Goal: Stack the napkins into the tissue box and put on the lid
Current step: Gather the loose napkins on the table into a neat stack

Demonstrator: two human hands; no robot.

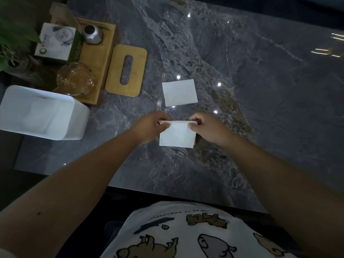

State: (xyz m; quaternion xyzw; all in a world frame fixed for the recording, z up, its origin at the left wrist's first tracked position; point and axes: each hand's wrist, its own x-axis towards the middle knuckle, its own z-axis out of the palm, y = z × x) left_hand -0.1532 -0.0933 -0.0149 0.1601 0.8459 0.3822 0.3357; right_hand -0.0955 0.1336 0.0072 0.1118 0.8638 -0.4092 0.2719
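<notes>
So I've got a folded white napkin (176, 135) pinched at its top corners, left hand (149, 127) on one corner and right hand (208, 127) on the other, fingers clenched on the paper, right over the dark marble table (260, 90). A second napkin (179, 92) lies flat on the marble just beyond the one I'm holding. The wooden lid (126, 70) with its slot sits off to the left of that, touching the wooden tray (96, 58). The white tissue box (41, 112) sits open, further left of the held napkin.
</notes>
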